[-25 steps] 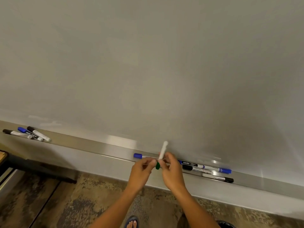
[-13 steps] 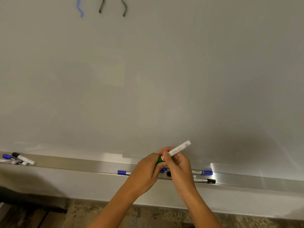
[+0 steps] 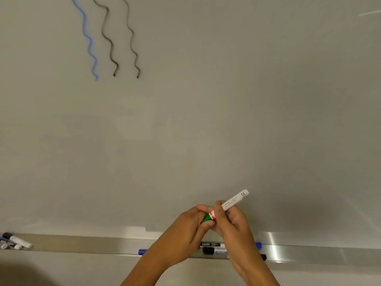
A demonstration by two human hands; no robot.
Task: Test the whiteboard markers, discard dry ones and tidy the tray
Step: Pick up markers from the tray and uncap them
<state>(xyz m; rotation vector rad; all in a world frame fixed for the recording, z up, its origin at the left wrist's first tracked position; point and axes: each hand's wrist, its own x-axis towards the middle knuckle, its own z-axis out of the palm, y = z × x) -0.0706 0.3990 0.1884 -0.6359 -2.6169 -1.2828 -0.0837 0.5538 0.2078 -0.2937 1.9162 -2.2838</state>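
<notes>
head view. we have raised the green marker [image 3: 225,206] from tray level a second ago to just in front of the whiteboard [image 3: 206,120], its white barrel now tilted up to the right. the left hand [image 3: 185,226] is clenched round the green cap [image 3: 206,218]; the right hand [image 3: 231,221] grasps the barrel beside the red band. cap and barrel still meet, so we judge the uncapping under way and the test stroke not yet made. three wavy test lines, one blue [image 3: 87,38] and two black [image 3: 109,38], have come into sight at upper left; we take them as markers already tried.

the tray [image 3: 92,245] runs along the board's lower edge. at its left end lie a black-capped marker [image 3: 17,240] and others, partly cut off. below the hands lie a blue-capped marker [image 3: 142,252], a black "camlin" marker [image 3: 209,244] and a black-capped one [image 3: 212,250], with further caps showing right of the right wrist; their number we cannot tell. no discard bin is visible.
</notes>
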